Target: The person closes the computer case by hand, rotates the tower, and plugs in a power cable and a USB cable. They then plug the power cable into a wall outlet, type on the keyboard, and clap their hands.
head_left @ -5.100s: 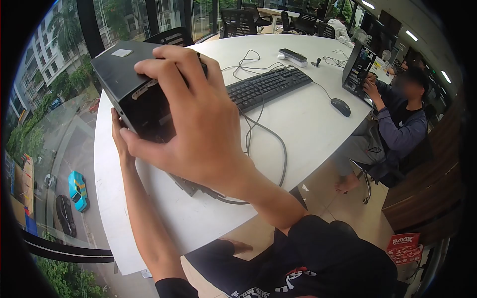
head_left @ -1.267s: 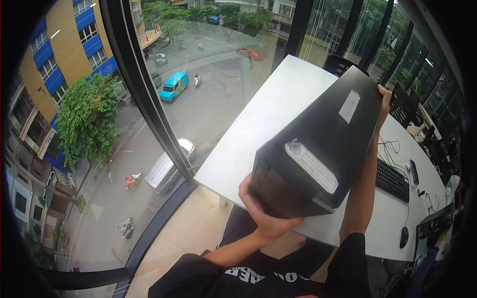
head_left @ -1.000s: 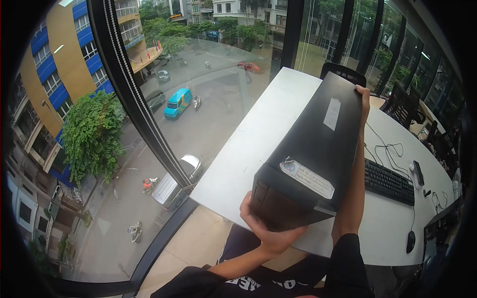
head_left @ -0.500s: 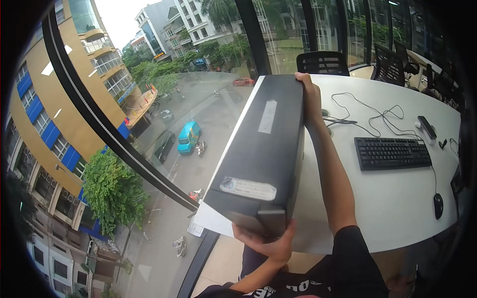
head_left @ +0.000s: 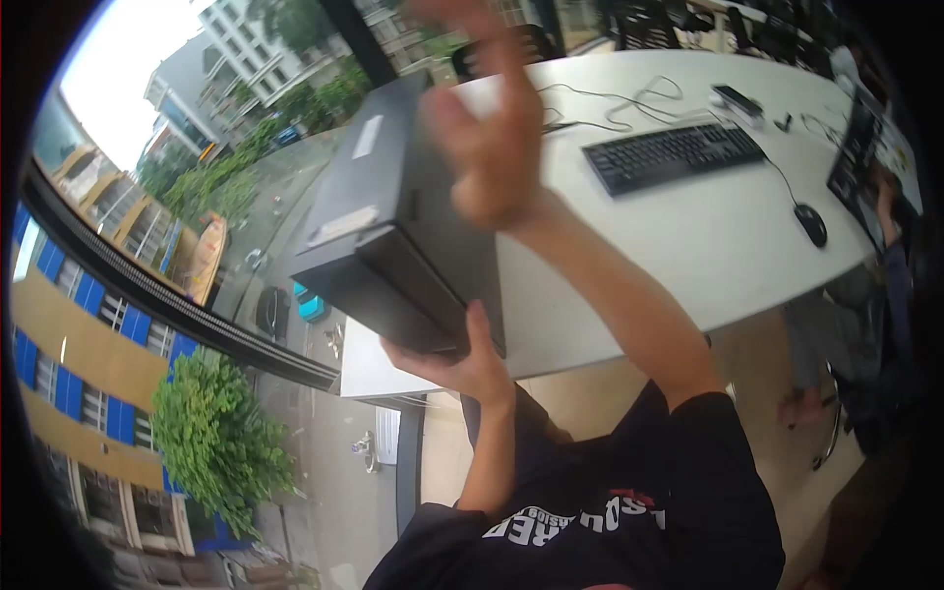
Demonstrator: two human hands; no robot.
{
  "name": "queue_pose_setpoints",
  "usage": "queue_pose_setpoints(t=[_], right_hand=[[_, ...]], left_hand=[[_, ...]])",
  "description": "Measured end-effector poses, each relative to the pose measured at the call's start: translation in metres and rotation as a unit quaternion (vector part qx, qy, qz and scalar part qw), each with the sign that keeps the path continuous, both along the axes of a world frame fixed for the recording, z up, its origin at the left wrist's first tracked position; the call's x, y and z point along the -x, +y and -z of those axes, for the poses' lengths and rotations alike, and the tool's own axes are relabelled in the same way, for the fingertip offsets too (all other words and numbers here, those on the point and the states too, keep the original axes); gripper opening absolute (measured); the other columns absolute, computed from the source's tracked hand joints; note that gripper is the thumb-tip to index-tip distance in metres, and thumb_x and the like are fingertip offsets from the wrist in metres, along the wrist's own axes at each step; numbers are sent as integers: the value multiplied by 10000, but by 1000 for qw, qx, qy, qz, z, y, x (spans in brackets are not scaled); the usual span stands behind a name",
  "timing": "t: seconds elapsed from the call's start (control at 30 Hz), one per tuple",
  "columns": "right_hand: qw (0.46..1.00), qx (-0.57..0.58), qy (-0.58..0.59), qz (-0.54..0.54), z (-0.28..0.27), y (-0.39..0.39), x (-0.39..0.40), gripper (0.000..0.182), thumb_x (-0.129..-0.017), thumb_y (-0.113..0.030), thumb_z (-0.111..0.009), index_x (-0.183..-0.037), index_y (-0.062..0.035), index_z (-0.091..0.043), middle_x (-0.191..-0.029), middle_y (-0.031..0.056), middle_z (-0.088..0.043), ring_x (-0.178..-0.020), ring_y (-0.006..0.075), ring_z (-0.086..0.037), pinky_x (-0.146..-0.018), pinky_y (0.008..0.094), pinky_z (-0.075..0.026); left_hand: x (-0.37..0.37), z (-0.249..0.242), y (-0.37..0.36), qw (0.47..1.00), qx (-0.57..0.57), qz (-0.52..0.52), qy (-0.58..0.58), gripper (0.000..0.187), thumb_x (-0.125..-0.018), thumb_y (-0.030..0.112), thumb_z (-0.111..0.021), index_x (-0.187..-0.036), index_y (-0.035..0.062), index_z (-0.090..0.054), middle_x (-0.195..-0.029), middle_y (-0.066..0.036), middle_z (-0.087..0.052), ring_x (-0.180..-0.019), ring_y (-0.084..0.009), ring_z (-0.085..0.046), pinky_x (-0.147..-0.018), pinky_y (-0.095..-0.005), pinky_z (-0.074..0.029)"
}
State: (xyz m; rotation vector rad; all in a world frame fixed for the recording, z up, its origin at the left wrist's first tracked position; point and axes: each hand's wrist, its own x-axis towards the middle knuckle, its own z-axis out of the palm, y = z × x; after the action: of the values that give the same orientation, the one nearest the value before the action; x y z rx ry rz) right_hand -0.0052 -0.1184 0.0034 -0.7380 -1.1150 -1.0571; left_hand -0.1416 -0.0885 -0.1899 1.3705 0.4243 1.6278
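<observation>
A black desktop computer tower [head_left: 442,241] is tilted at the window end of the white table, with a pale label on its top and another near its front edge. My left hand [head_left: 457,364] grips the lower front corner, thumb up along the side and fingers under the edge. Off the tower, my right hand [head_left: 492,162] is raised in front of its near side. It is blurred by motion, but the fingers stretch upward with the thumb apart, and nothing shows in it.
On the white table [head_left: 590,285] lie a black keyboard [head_left: 674,157], a mouse [head_left: 810,225], loose cables and a small black device [head_left: 737,100]. A tall window frame [head_left: 177,305] runs along the left. Another person's hand [head_left: 888,197] is at the far right.
My right hand has let go of the tower's far end and lifted away. The tower has turned, showing more of its front and side. The camera view has shifted to the right.
</observation>
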Motion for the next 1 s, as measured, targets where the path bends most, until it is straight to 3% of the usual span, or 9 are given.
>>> queue_pose_setpoints(t=[0.07,0.17,0.27,0.4,0.43,0.53,0.63,0.8,1.0], right_hand=[[973,220,-47,-52,46,27,-1,321,-1026,-333,-619,-1036,-31,-728,-1065,155,-729,-1083,371,-665,-1046,499,-464],[966,255,43,-27,44,11,8,486,-1077,-427,-521,-899,-37,-751,-965,145,-753,-1053,364,-679,-1003,449,-520],[971,234,27,-30,19,25,51,526,-1096,-445,-477,-929,-34,-761,-952,151,-754,-1058,361,-675,-1005,452,-514],[983,169,62,48,53,1,74,423,-1093,-390,-510,-1346,-93,-674,-1448,200,-613,-1397,366,-544,-1174,462,-438],[960,261,72,69,71,-17,71,562,-1069,-424,-548,-1519,-89,-527,-1590,216,-481,-1495,369,-455,-1254,482,-358],[816,468,150,303,146,-82,41,709,-999,-454,-635,-1515,14,-501,-1635,226,-429,-1554,356,-359,-1293,517,-257],[655,533,302,442,220,-177,22,566,-1001,-344,-649,-1438,11,-591,-1580,214,-505,-1526,343,-404,-1289,517,-257],[775,423,244,401,274,-274,63,436,-940,-152,-668,-1365,-54,-661,-1520,112,-579,-1447,273,-498,-1254,448,-366],[784,361,231,449,310,-283,87,631,-837,-68,-681,-1461,-111,-602,-1560,56,-542,-1495,245,-457,-1273,484,-361]], left_hand=[[-7,-4,-6,1000,13,25,-7,977,-894,70,-848,-1615,-32,-197,-1591,-204,-352,-1376,-307,-482,-1179,-421,-408],[-16,12,11,999,-29,-21,25,997,-871,149,-887,-1589,-53,-225,-1534,-237,-400,-1360,-335,-500,-1144,-440,-480],[37,-32,10,999,-18,17,36,1018,-873,215,-897,-1584,-61,-222,-1499,-253,-416,-1350,-345,-512,-1117,-434,-523],[50,-34,5,996,-54,0,76,1009,-885,290,-893,-1576,-66,-249,-1485,-256,-420,-1342,-340,-516,-1140,-448,-513],[54,-30,10,991,-79,-22,107,1004,-894,317,-885,-1574,-67,-254,-1493,-256,-416,-1353,-338,-510,-1161,-459,-498],[56,-15,21,960,-205,-124,143,869,-944,311,-827,-1544,-54,-316,-1502,-240,-411,-1392,-344,-463,-1225,-503,-394],[52,-20,0,911,-380,-139,84,611,-980,125,-732,-1465,-53,-406,-1474,-204,-461,-1372,-336,-482,-1207,-489,-397],[-34,-52,-63,819,-487,182,242,384,-912,125,-779,-1242,15,-617,-1319,-175,-618,-1298,-352,-543,-1094,-468,-418],[-246,-26,-91,688,-570,185,411,816,-892,592,-781,-1411,-4,-576,-1405,-234,-583,-1398,-394,-490,-1160,-536,-384]])
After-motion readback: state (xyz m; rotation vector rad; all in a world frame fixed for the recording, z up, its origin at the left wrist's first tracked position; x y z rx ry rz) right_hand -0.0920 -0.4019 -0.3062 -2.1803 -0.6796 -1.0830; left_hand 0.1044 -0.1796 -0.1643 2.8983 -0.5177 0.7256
